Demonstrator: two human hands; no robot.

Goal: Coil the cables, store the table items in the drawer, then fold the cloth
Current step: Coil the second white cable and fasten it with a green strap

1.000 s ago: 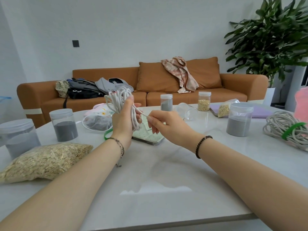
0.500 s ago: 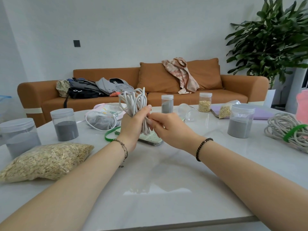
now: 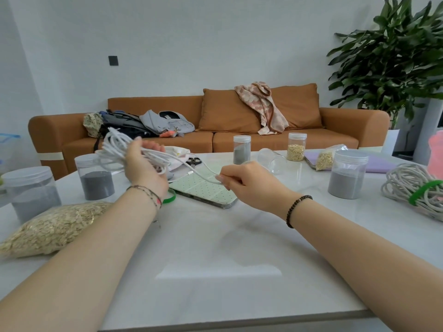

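The left hand (image 3: 143, 168) held the white cable (image 3: 115, 149) bundle, right-hand fingers (image 3: 224, 179) pinched its loose tail; jars (image 3: 347, 173) remained on the surface (image 3: 215, 259), coiling unfinished.

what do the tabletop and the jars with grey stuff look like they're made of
Tabletop: looks like polished white stone or a marble-look slab, with faint grey veining and a glossy reflection. Grey-filled jars: clear plastic, seemingly, with see-through walls and frosted screw lids.

A long orange-brown fabric sofa (image 3: 215, 125) stands against the far pale grey wall (image 3: 191, 44), which carries a small dark square switch (image 3: 113, 60). A tall leafy green potted plant (image 3: 393, 56) fills the far right corner.
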